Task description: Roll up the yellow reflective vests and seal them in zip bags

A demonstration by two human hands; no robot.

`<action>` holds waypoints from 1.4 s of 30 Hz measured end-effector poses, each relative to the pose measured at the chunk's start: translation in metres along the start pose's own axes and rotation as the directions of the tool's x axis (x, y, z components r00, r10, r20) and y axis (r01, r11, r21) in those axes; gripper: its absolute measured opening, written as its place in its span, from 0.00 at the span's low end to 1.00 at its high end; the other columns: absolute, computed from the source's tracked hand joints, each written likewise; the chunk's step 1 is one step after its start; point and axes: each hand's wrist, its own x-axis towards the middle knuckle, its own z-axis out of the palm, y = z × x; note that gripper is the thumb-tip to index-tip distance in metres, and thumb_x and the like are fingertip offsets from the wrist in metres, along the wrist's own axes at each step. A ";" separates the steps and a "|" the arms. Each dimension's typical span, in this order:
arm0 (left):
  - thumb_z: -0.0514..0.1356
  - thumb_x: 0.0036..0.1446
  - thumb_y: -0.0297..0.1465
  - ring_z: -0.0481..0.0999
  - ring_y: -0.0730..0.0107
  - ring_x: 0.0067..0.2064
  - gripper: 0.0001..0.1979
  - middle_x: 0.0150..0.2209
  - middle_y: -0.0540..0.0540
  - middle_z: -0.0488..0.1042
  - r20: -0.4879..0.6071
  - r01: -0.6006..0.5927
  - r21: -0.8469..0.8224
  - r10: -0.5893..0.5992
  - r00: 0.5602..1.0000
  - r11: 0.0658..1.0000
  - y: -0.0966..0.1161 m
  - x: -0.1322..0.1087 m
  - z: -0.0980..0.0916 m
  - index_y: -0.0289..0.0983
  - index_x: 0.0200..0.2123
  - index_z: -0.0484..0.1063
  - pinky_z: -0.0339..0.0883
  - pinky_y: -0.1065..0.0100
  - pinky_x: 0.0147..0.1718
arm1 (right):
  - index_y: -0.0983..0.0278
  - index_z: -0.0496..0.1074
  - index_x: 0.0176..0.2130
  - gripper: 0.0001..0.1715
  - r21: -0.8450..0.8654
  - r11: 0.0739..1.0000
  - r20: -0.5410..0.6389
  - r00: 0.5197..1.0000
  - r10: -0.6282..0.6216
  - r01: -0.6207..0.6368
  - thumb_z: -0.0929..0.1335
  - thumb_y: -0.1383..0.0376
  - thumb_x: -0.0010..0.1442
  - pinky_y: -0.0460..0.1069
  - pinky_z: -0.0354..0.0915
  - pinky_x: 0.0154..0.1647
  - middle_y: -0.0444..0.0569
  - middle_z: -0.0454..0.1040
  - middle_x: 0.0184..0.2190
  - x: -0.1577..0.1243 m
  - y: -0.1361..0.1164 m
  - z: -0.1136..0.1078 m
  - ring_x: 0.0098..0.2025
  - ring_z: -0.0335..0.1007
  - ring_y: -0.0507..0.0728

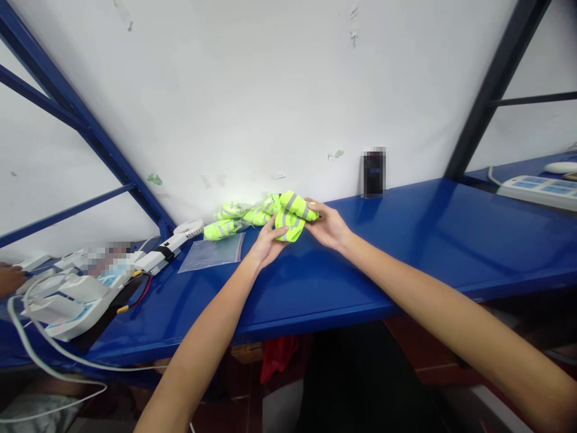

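My left hand (267,243) and my right hand (331,227) hold a neon-yellow reflective vest (291,224) with grey stripes, above the back part of the blue table. It is folded and partly rolled. My left fingers and thumb grip its lower left part, while my right hand is closed on the right end of the rolled part; some right fingertips are hidden behind the cloth. Just left of the vest, several similar yellow rolls (220,229) in clear plastic lie against the wall. A flat clear zip bag (211,252) rests in front of them.
On the left of the blue table (315,288) are a small white fan (189,227), white power strips (76,310) and loose cables. A blurred dark object (373,174) stands by the wall. Another person's hand (11,279) shows at the far left. Blue metal posts frame both sides.
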 end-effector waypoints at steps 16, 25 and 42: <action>0.71 0.33 0.18 0.79 0.62 0.38 0.26 0.36 0.43 0.79 -0.189 0.128 0.193 -0.091 0.978 0.973 -0.018 0.006 -0.011 0.31 0.40 0.71 0.71 0.61 0.43 | 0.61 0.64 0.54 0.42 -0.687 0.650 0.226 0.946 -0.233 0.325 0.70 0.72 0.37 0.51 0.66 0.44 0.46 0.70 0.45 0.010 0.016 -0.026 0.42 0.68 0.57; 0.66 0.39 0.17 0.79 0.63 0.41 0.29 0.40 0.43 0.78 -0.173 0.112 0.168 -0.082 0.982 0.979 -0.017 0.007 -0.010 0.33 0.49 0.68 0.72 0.59 0.47 | 0.63 0.64 0.60 0.43 -0.799 0.362 0.433 0.877 -0.210 0.481 0.71 0.70 0.45 0.57 0.57 0.60 0.52 0.67 0.57 0.011 0.013 -0.036 0.57 0.64 0.63; 0.68 0.51 0.32 0.81 0.54 0.44 0.53 0.45 0.40 0.78 0.180 -0.129 0.656 0.012 0.984 0.744 -0.015 -0.004 -0.014 0.45 0.70 0.36 0.73 0.51 0.48 | 0.61 0.75 0.53 0.39 -0.540 0.831 0.026 0.984 0.177 -0.135 0.67 0.78 0.42 0.50 0.72 0.36 0.49 0.78 0.41 0.017 0.005 -0.038 0.38 0.74 0.57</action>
